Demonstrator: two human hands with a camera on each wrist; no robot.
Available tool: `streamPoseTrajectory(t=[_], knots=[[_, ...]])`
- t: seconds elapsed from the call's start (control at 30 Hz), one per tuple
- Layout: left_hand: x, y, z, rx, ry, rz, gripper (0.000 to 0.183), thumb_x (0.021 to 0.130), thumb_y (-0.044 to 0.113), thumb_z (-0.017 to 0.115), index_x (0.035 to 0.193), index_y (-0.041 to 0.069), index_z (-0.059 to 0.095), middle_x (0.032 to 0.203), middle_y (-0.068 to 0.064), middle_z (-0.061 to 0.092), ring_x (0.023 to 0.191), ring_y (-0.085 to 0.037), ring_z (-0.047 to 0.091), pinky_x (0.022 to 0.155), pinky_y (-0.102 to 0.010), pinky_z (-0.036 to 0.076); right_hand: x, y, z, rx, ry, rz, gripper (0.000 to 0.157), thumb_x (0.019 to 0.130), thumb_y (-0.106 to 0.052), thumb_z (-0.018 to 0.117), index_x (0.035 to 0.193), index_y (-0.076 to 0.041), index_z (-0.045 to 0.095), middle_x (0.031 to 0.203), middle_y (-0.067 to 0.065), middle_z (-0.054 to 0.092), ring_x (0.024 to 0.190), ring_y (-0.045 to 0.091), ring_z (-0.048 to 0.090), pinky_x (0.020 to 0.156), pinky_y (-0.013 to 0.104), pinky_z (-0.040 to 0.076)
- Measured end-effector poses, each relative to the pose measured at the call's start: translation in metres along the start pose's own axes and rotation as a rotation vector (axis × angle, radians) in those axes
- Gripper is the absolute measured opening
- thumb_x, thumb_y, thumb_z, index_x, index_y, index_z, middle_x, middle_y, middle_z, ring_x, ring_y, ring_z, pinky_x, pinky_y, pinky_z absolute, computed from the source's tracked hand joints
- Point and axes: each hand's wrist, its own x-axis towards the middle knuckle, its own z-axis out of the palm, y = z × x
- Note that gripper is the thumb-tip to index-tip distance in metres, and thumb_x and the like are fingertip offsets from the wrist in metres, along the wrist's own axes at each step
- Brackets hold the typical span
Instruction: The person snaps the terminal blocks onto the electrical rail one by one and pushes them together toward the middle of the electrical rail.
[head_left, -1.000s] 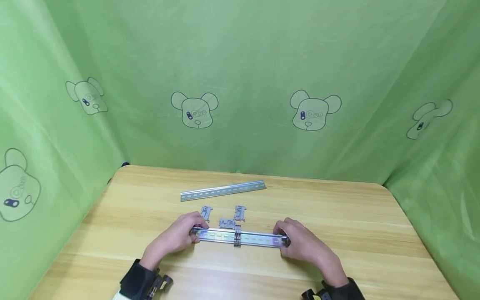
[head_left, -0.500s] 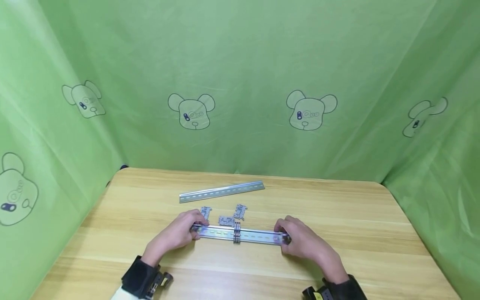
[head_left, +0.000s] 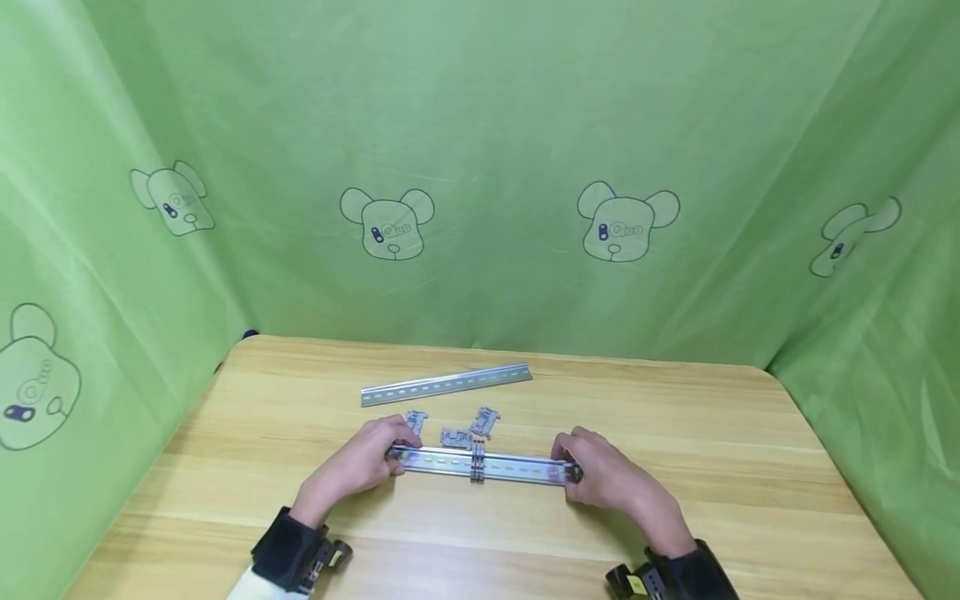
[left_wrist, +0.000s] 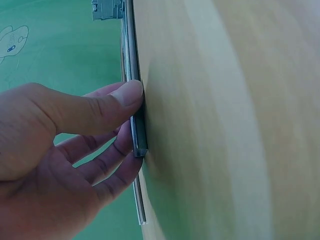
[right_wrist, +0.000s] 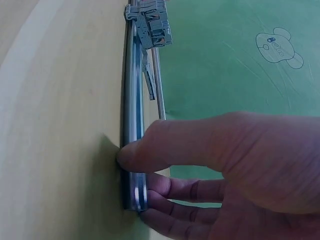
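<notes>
A slotted metal DIN rail (head_left: 525, 468) lies across the near middle of the table, gripped at both ends. My left hand (head_left: 369, 457) pinches its left end, thumb on the near edge and fingers behind, as the left wrist view shows. At the right end, my right hand (head_left: 606, 471) holds it the same way; the rail's tip (right_wrist: 135, 200) pokes out past the thumb. Grey terminal blocks (head_left: 477, 462) stand side by side across the rail near its middle. Just behind it lie three loose terminal blocks, one flat (head_left: 455, 437), one angled (head_left: 485, 422), one partly hidden (head_left: 416, 422) by my left fingers.
A second DIN rail (head_left: 446, 384) lies slightly slanted farther back on the wooden table (head_left: 675, 417). Green fabric (head_left: 495, 292) with printed bear heads hangs behind the table and at both sides.
Both hands and the held rail have shifted slightly away from the body. The angled loose block behind the rail has turned and moved back a little. Both grips are unchanged.
</notes>
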Motion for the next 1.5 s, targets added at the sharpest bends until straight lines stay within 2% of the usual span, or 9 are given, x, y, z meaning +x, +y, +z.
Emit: streamPoseTrajectory(t=[0.2,0.33,0.47,0.63,0.8,0.97,1.1,1.23,1.5], knots=[[-0.002,-0.002,-0.006,-0.05,0.017,-0.048,0.046,0.076,-0.002,0.083,0.12,0.005,0.069,0.114,-0.008,0.067,0.105,-0.026,0.063,0.096,-0.049,0.054,0.012,-0.006,-0.015,0.007,-0.029,-0.041,0.038,0.08,-0.005,0.082,0.115,-0.003,0.067,0.102,0.008,0.061,0.092,0.024,0.058,0.081,0.04,0.055],[0.004,-0.009,-0.022,-0.077,0.096,-0.096,0.046,0.084,-0.003,0.076,0.128,0.001,0.064,0.118,-0.015,0.065,0.11,-0.033,0.062,0.1,-0.052,0.052,0.044,-0.009,-0.023,-0.003,0.034,-0.153,0.042,0.086,-0.004,0.076,0.125,0.004,0.062,0.115,0.019,0.062,0.104,0.036,0.062,0.094,0.049,0.056],[0.019,-0.021,-0.035,-0.025,0.139,-0.149,0.048,0.087,-0.002,0.074,0.133,-0.002,0.06,0.124,-0.02,0.061,0.116,-0.038,0.059,0.105,-0.054,0.048,0.084,-0.011,-0.025,-0.034,0.094,-0.222,0.047,0.088,-0.003,0.074,0.132,0.005,0.059,0.129,0.022,0.058,0.115,0.04,0.059,0.101,0.05,0.053],[0.035,-0.033,-0.04,0.042,0.086,-0.212,0.056,0.086,0.002,0.076,0.138,-0.005,0.056,0.133,-0.024,0.057,0.121,-0.041,0.054,0.108,-0.057,0.044,0.12,-0.01,-0.02,-0.062,0.087,-0.204,0.058,0.084,0.003,0.075,0.139,0.001,0.056,0.142,0.022,0.051,0.129,0.04,0.051,0.108,0.052,0.046],[0.044,-0.04,-0.037,0.071,0.047,-0.233,0.058,0.083,0.002,0.08,0.136,-0.006,0.058,0.125,-0.022,0.059,0.112,-0.037,0.056,0.102,-0.054,0.049,0.139,-0.005,-0.016,-0.085,0.015,-0.21,0.061,0.081,0.008,0.07,0.14,0.0,0.057,0.145,0.024,0.048,0.131,0.042,0.049,0.109,0.054,0.046],[0.052,-0.046,-0.036,0.071,0.051,-0.211,0.046,0.079,-0.005,0.08,0.123,-0.003,0.068,0.111,-0.016,0.063,0.1,-0.031,0.059,0.092,-0.046,0.055,0.148,0.001,-0.014,-0.115,0.011,-0.213,0.057,0.077,0.008,0.071,0.133,-0.001,0.063,0.134,0.021,0.055,0.119,0.039,0.054,0.103,0.052,0.05],[0.055,-0.05,-0.039,0.071,0.035,-0.194,0.038,0.08,-0.01,0.076,0.116,-0.002,0.071,0.107,-0.015,0.066,0.099,-0.03,0.062,0.092,-0.044,0.056,0.151,0.002,-0.012,-0.119,0.011,-0.211,0.053,0.076,0.009,0.071,0.127,-0.002,0.066,0.124,0.018,0.058,0.109,0.034,0.054,0.097,0.049,0.052],[0.056,-0.052,-0.042,0.067,0.032,-0.194,0.037,0.081,-0.011,0.074,0.116,-0.002,0.071,0.107,-0.016,0.067,0.099,-0.031,0.063,0.092,-0.044,0.057,0.152,0.001,-0.013,-0.129,0.017,-0.218,0.052,0.076,0.006,0.074,0.126,-0.002,0.067,0.122,0.017,0.059,0.109,0.033,0.055,0.096,0.048,0.052],[0.045,-0.053,-0.044,0.109,0.056,-0.129,0.039,0.082,-0.01,0.075,0.119,-0.001,0.07,0.113,-0.017,0.066,0.106,-0.033,0.063,0.099,-0.045,0.055,0.13,-0.01,-0.021,-0.127,0.043,-0.228,0.052,0.079,-0.002,0.077,0.13,-0.004,0.065,0.125,0.016,0.059,0.109,0.029,0.056,0.094,0.044,0.055]])
